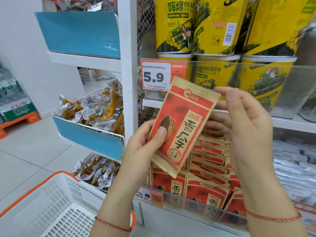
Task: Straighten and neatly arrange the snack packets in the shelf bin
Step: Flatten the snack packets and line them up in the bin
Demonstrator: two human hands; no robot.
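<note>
A red and tan sunflower seed packet (185, 120) is held up, tilted, above the shelf bin (196, 201). My left hand (142, 147) grips its lower left edge, thumb pressed on the front. Beside the packet's upper right edge is my right hand (242, 127), fingers loosely bent, some of them behind the packet; whether it grips is unclear. Several matching packets (210, 161) stand in rows in the bin behind its clear front wall, the rear ones leaning.
Yellow seaweed-roll tubs (220, 74) fill the shelf above, with a 5.9 price tag (158, 76). Blue-fronted wire bins (89, 132) of vacuum-packed snacks hang at left. A white basket with orange rim (56, 206) sits at lower left. Silver packets (294, 168) lie right.
</note>
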